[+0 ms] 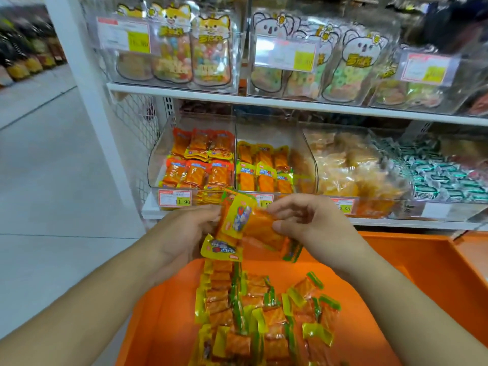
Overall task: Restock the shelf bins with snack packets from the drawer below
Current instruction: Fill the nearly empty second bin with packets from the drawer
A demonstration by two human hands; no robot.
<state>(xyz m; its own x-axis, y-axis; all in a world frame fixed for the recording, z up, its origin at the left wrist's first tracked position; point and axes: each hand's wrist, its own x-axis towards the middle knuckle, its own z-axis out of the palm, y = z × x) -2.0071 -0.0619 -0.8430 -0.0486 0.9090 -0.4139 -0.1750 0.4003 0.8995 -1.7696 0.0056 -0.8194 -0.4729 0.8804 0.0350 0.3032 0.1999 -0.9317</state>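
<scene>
Restocking is well under way but far from finished, by my reading. The orange drawer [422,273] stands pulled out near the person, and a big heap of loose packets [264,313] lies in it: too many and too overlapped to count, easily dozens. So plenty is left to move up.

Up on the lower shelf [396,224], just beyond the hands, I count four clear bins in view. Far left, the red-orange packet bin [195,159], two rows of three showing on top. Next to it the yellow-green packet bin [266,167], the likely target since its packets match: two rows of three on top, with room still above them under the bin's tall clear wall. Then a bin of pale yellow snacks [351,167], then one of green-and-white sweets [443,178], both heaped, neither countable.

Three price tags show on that shelf's front, the middle one half hidden by the hands.

Now the hands, two of them, meeting in front of the shelf edge. The left hand [184,233] grips a small bunch of held packets [245,228], at least three, perhaps four. The right hand [314,223] pinches the same bunch from the right side, thumb and fingers curled on it.
</scene>
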